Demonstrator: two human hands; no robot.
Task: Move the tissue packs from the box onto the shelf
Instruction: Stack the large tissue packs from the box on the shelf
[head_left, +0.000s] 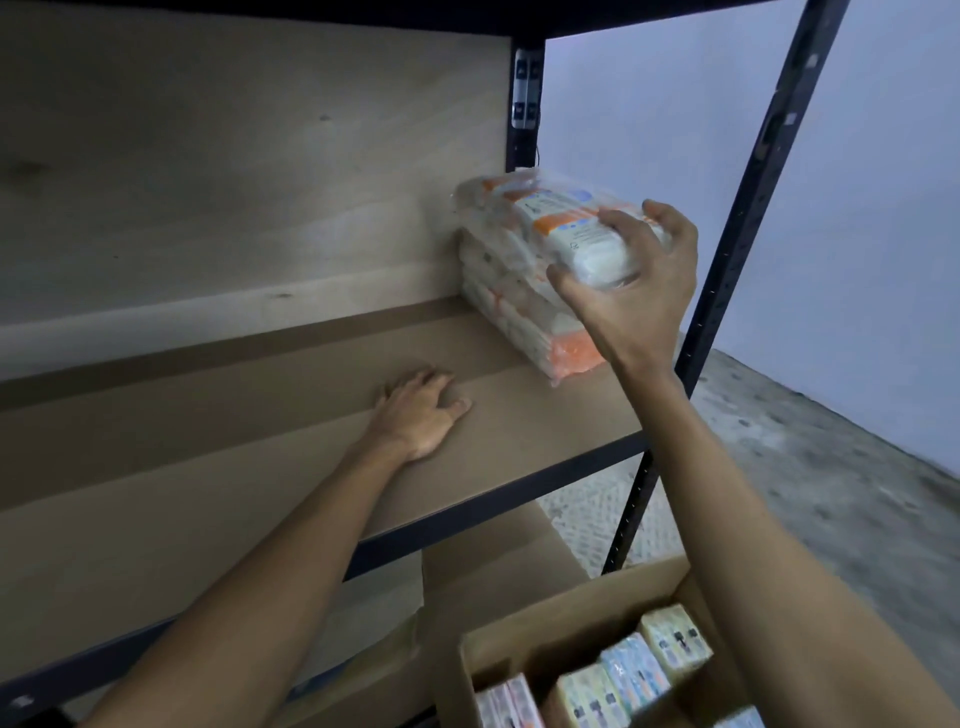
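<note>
Head camera looks down over both bare arms at the shelf (249, 426). From my remote seat I see the right hand (636, 296) gripping a tissue pack (545, 218) by its near end, with the thumb at the lower left edge and the fingers (626, 221) curled over the top, clamped on the wrapper. That pack is at the top of a stack (519, 312) of similar ones in the shelf's back right corner, beside the black upright post (753, 208). I cannot tell whether it rests fully on the stack. The left hand (421, 410) lies palm down on the bare shelf board, fingers loosely spread, holding nothing, well left of the stack. Below right, the open cardboard box (561, 618) holds further packs (631, 675) standing on end. Grey floor (831, 467) shows beyond the post.
</note>
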